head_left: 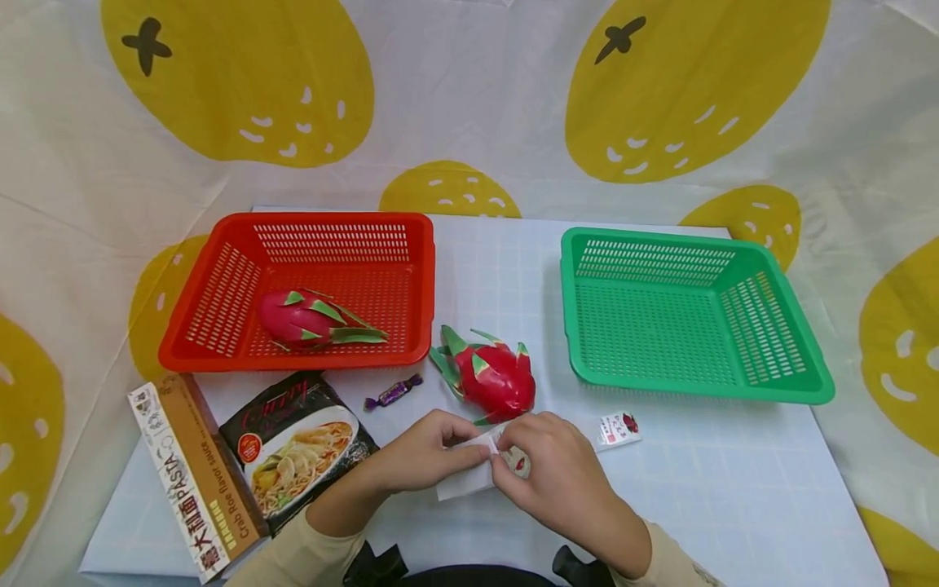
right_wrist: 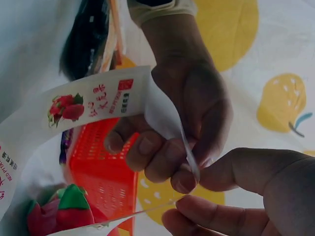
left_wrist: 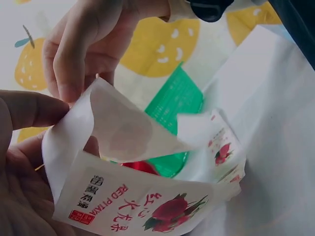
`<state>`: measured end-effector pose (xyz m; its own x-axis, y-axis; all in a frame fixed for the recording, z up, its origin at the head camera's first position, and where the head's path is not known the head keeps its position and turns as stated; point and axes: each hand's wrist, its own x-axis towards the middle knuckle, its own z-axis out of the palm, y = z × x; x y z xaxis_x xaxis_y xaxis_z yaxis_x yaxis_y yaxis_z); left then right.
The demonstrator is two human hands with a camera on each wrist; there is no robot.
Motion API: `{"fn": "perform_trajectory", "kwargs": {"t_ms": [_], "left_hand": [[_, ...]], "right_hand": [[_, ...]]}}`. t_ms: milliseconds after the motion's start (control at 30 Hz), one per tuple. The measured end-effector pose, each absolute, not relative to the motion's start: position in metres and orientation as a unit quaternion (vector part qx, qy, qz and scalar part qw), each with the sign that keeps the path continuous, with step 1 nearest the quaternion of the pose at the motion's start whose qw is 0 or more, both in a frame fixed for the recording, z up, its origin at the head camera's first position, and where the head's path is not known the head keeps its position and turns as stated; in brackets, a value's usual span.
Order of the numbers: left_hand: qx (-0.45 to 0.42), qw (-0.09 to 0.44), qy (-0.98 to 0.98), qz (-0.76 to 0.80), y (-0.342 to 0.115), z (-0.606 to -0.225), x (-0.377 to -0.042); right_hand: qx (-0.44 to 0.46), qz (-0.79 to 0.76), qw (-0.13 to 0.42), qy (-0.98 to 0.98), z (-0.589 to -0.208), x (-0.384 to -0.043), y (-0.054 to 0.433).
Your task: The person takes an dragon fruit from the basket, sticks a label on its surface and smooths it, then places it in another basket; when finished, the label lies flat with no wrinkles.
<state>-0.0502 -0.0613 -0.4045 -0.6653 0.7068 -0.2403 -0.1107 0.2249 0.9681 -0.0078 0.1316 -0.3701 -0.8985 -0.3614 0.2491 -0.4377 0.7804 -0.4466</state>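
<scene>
Both hands meet over a white strip of sticker labels, printed with red dragon fruit and "RED PITAYA" in the left wrist view. My left hand pinches the strip's folded edge between thumb and fingers. Opposite it, the thumb and index fingertip of my right hand pinch the edge of a thin white layer, which stands apart from the printed strip in the left wrist view. The strip's other end lies on the table to the right. Just beyond the hands sits a red dragon fruit with green scales.
A red basket at the back left holds another dragon fruit. At the back right stands a green basket. Near the left forearm lie a pasta box, a black noodle packet and a purple-wrapped candy.
</scene>
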Motion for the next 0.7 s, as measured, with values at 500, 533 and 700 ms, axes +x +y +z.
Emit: {"fn": "perform_trajectory", "kwargs": {"t_ms": [500, 533, 700], "left_hand": [[0.299, 0.288, 0.741, 0.528, -0.0587, -0.4088, -0.0482], [0.299, 0.287, 0.742, 0.527, -0.0586, -0.4085, -0.0480], [0.300, 0.281, 0.748, 0.522, -0.0591, -0.4058, -0.0475]], "right_hand": [[0.217, 0.265, 0.065, -0.937, -0.3720, -0.0103, 0.1314], [0.219, 0.268, 0.066, -0.936, -0.3727, -0.0106, 0.1316], [0.223, 0.282, 0.073, -0.930, -0.3754, -0.0122, 0.1334]]}}
